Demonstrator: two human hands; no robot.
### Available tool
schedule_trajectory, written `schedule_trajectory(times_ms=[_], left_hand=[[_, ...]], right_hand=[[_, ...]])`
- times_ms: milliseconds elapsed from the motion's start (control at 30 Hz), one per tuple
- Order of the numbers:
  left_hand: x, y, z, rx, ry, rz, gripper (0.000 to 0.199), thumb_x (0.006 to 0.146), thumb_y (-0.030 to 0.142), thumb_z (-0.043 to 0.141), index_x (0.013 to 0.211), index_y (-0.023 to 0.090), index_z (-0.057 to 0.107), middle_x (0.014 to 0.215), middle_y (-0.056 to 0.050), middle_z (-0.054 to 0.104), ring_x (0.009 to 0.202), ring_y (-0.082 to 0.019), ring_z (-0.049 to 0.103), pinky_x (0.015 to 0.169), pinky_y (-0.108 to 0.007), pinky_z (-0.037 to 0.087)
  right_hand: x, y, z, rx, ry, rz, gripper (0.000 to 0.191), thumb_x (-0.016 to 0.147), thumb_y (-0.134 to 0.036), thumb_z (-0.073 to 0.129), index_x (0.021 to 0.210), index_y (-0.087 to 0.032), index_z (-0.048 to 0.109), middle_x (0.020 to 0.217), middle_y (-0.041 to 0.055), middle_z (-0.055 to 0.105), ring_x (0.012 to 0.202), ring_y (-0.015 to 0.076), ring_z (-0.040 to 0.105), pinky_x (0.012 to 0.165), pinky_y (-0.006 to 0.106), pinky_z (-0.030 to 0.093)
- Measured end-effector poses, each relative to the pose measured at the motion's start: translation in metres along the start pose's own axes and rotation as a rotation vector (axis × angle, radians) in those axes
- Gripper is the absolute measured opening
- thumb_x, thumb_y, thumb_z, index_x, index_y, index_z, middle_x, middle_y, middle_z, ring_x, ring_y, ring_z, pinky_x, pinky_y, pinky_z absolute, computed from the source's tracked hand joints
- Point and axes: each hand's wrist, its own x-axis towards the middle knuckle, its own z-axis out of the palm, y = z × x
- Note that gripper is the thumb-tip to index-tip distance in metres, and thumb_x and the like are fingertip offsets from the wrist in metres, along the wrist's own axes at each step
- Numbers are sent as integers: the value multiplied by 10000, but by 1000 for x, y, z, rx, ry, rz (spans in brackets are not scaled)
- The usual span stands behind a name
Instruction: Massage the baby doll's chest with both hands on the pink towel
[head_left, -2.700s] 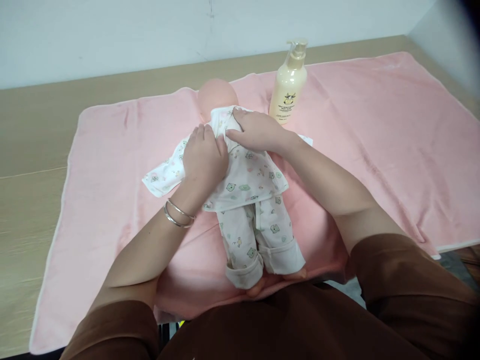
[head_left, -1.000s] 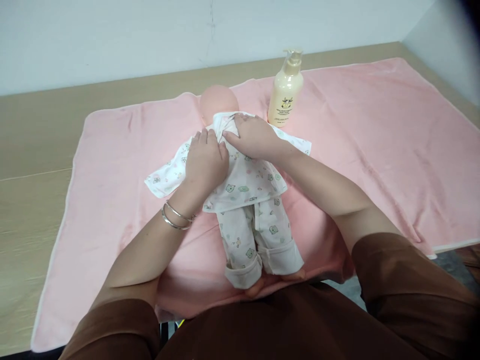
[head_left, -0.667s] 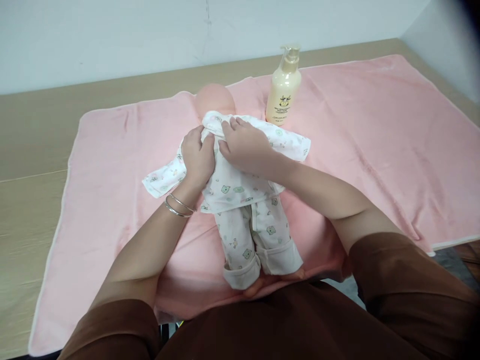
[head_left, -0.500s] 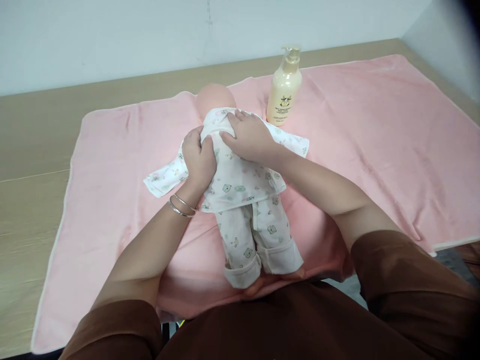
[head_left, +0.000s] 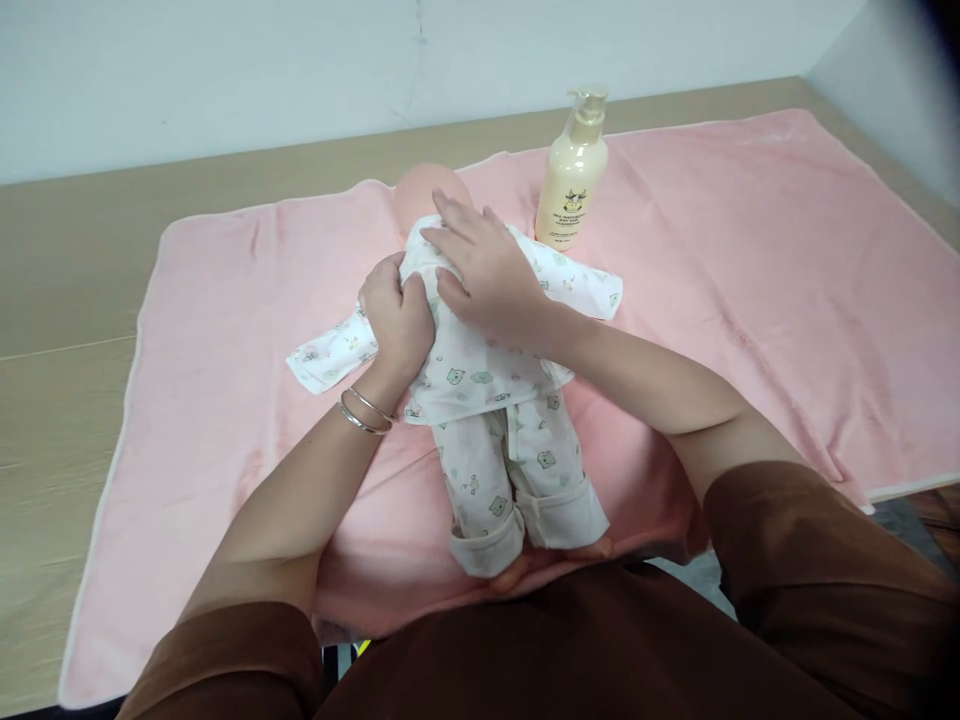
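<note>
- Presently a baby doll (head_left: 415,192) lies on a pink blanket (head_left: 750,250), its bald head toward the wall (head_left: 262,80) and its feet (head_left: 514,577) toward the person wearing brown.
- It has on a white printed shirt (head_left: 480,365) and matching trousers (head_left: 480,470); both trouser cuffs (head_left: 491,548) are turned up.
- The shirt's sleeves reach out to either side over the blanket, and its hem overlaps the top of the trousers.
- The left hand (head_left: 397,315) rests against the doll's upper side, on the shirt. Its fingers sit close together, curved over the shoulder area, with the thumb apart from them. How firmly they press, or whether they pinch any cloth, I cannot tell.
- The right hand (head_left: 495,275) is over the upper part of the shirt, near the collar, back of the hand up. Its fingers are spread apart, the thumb too, and one fingertip overlaps the head in view. Whether the fingertips touch the cloth is unclear.
- Thin silver bangles (head_left: 365,412) circle the left wrist.
- A cream-coloured pump bottle (head_left: 571,195) with a cow face on its label stands upright on the blanket, beyond the shirt's right-hand sleeve and well apart from the left hand.
- Under the blanket is a wooden table (head_left: 60,270), bare wood showing along the left and far edges.
</note>
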Motion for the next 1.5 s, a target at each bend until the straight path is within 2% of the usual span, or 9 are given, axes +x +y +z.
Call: schedule_trajectory(times_ms=[100, 233, 333, 433, 633, 733, 833, 1067, 1500], left_hand=[[0, 2, -1, 36, -3, 5, 334, 1023, 318, 386, 1143, 231, 686, 1141, -87, 753, 1129, -279, 700, 1058, -456, 547], [0, 6, -2, 33, -1, -15, 320, 1017, 304, 404, 1145, 228, 688, 1187, -93, 759, 1177, -284, 694, 1116, -476, 516], [-1, 9, -3, -8, -1, -36, 283, 990, 273, 434, 1107, 227, 688, 1178, -89, 763, 1179, -290, 690, 1147, -492, 488], [-1, 12, -4, -52, -5, -50, 256, 957, 227, 457, 1075, 230, 684, 1162, -83, 762, 1210, -299, 675, 1188, -505, 438], [-2, 15, -5, -61, 6, -80, 280, 912, 176, 476, 1092, 232, 683, 1183, -86, 763, 1246, -312, 650, 1222, -534, 361], [-2, 16, -5, -66, 3, -84, 286, 914, 183, 477, 1102, 231, 687, 1189, -89, 763, 1254, -316, 646, 1226, -537, 344], [-2, 17, -6, -57, -3, -97, 289, 914, 185, 482, 1106, 235, 692, 1203, -92, 762, 1256, -318, 645, 1228, -550, 325], [-4, 23, -8, -34, -9, -115, 286, 926, 169, 480, 1099, 240, 697, 1199, -89, 763, 1269, -321, 637, 1219, -573, 304], [-3, 27, -10, 25, -44, -131, 308, 938, 177, 479, 1149, 239, 695, 1256, -101, 757, 1327, -348, 617, 1181, -621, 314]], right_hand=[[0, 0, -6, -16, 45, -6, 593, 1006, -219, 312, 1572, -221, 487, 1782, 38, 279, 1663, 244, 227, 1364, 564, 219], [3, -1, -4, 22, -149, 43, 567, 982, -225, 377, 1518, -146, 543, 1752, 124, 339, 1631, 330, 304, 1326, 675, 230], [2, 0, -4, 94, -69, 34, 569, 977, -209, 342, 1491, -196, 587, 1706, 85, 435, 1601, 291, 375, 1330, 614, 282], [1, 1, -3, 81, 58, 23, 591, 975, -189, 343, 1519, -260, 565, 1702, 25, 445, 1634, 260, 318, 1358, 559, 256], [5, 8, 9, 60, -117, -50, 516, 989, -218, 385, 1452, -150, 603, 1721, 124, 404, 1621, 322, 344, 1340, 642, 237], [6, 7, 2, 28, -76, -81, 544, 993, -214, 385, 1507, -217, 561, 1769, 47, 316, 1661, 282, 257, 1371, 579, 216], [6, 6, 0, 28, -106, -28, 556, 1007, -244, 371, 1542, -258, 524, 1780, 12, 289, 1674, 282, 221, 1369, 602, 209], [7, 4, 7, 94, -217, 55, 540, 1024, -237, 372, 1540, -191, 524, 1769, 109, 303, 1657, 350, 253, 1309, 760, 171], [-11, -24, -29, 58, -470, 337, 640, 1106, -454, 311, 1720, -314, 193, 1827, 61, 12, 1685, 429, 13, 1213, 903, 125]])
